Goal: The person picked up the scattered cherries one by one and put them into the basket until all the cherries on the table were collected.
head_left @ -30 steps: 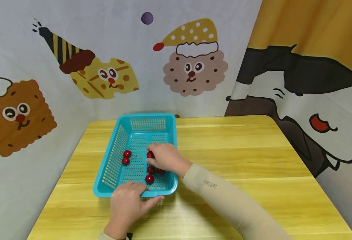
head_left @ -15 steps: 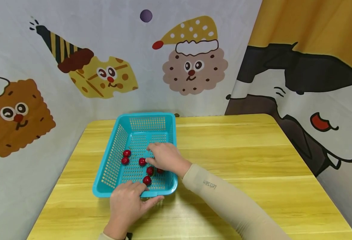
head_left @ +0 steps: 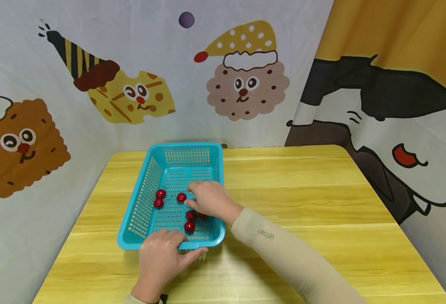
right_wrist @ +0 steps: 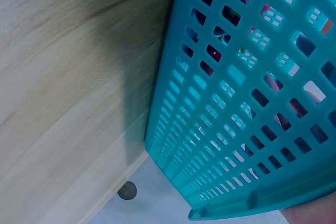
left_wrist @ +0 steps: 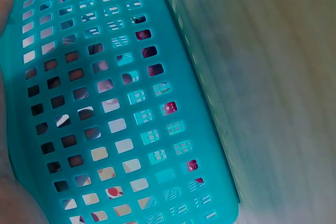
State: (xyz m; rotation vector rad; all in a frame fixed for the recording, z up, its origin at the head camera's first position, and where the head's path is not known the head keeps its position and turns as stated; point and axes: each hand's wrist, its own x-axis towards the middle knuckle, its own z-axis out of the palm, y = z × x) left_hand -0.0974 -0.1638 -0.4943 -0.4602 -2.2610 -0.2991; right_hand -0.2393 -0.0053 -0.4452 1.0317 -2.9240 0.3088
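A blue perforated basket [head_left: 131, 202] stands on the table with several glossy red cherries inside. Two cherries [head_left: 160, 198] touch near its left wall, and a few sit at the near right, one partly behind the right hand. My left hand [head_left: 162, 255] grips the near rim, thumb outside and fingers over the edge. My right hand [head_left: 211, 199] reaches over the right rim, thumb and forefinger apart, and appears to hold nothing. Just left of its thumb lies a single cherry [head_left: 181, 197]. The right hand's other fingers are hidden. Both wrist views mainly show the basket's perforated walls [left_wrist: 142, 129].
The yellow wood-grain tabletop [head_left: 303, 190] extends to the right of the basket. Behind it hangs a white cloth [head_left: 192, 97] printed with cartoon snacks. A mustard curtain-like print [head_left: 409, 33] covers the upper right.
The cherry between my right thumb and forefinger has shifted left, out from under the hand, then slightly away from me. The lowest cherry shifts a little. Both hands stay in place.
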